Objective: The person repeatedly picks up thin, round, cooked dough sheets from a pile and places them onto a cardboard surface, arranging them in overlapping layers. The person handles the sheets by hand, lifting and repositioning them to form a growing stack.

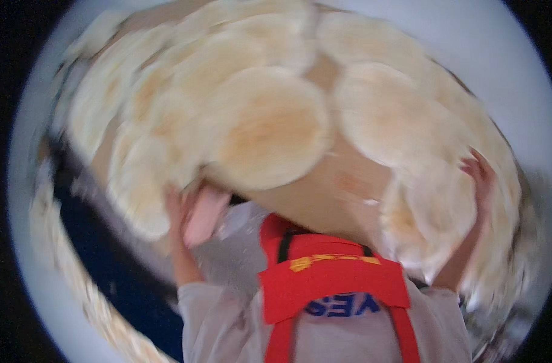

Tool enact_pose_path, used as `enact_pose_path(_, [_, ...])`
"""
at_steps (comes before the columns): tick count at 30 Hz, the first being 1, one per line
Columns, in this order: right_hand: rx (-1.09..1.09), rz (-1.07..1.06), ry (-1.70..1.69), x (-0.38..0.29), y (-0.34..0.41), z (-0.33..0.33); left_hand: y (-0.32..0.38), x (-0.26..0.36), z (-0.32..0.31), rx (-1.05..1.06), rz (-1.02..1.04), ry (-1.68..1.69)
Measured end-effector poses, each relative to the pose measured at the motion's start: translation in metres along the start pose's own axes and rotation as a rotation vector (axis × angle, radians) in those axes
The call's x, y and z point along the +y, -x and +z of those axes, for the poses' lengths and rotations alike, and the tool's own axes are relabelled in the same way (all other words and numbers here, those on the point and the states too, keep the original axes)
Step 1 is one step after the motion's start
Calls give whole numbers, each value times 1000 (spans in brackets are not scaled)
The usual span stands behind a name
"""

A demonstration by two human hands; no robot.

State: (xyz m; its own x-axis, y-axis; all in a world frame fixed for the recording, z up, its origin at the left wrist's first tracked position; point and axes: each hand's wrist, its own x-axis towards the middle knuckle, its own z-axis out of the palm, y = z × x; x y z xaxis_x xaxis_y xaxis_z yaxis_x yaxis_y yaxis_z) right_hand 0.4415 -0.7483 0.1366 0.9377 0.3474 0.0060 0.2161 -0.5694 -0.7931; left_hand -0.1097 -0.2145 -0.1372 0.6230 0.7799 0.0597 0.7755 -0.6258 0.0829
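Round flatbreads with browned centres overlap across a brown tabletop (312, 204). The clearest is a large flatbread (271, 131) in the middle. My left hand (181, 206) is at the near edge of the table, beside the breads on the left. A pink object (207, 214), perhaps a cloth, is against that hand; blur hides whether it is gripped. Over on the right, my right hand (480, 177) is above the overlapping breads with its fingers bent and slightly apart. Nothing shows between those fingers. Close to it lies a pale folded or overlapping flatbread (439, 204).
More flatbreads (380, 109) cover the right side of the table. Along the far left runs another row of pale breads (90, 299), past a dark blue area (117, 281). My red apron (335, 286) is close to the near table edge. Motion blurs the view.
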Motion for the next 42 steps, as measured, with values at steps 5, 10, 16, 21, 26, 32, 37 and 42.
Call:
enact_pose_path(5, [190,113,-78,69,56,-61,-50,29,-60,-335,-206,50])
enact_pose_path(10, [244,252,228,158,117,-44,-84,253,-104,-234,50,973])
enact_pose_path(16, [16,11,425,184,137,16,5,517,-42,-1028,442,1073])
enact_pose_path(21, [51,-60,886,207,156,37,37,571,-13,-966,495,913])
enact_pose_path(26, [373,316,380,239,104,-16,42,560,1,-900,253,1068])
enact_pose_path(32, [256,438,511,278,38,-48,30,587,-20,-1210,-42,1011])
enact_pose_path(37, [249,480,460,283,33,-49,30,609,-23,-1241,200,721])
enact_pose_path(42, [284,457,38,255,48,-76,29,609,-61,-1189,212,1008])
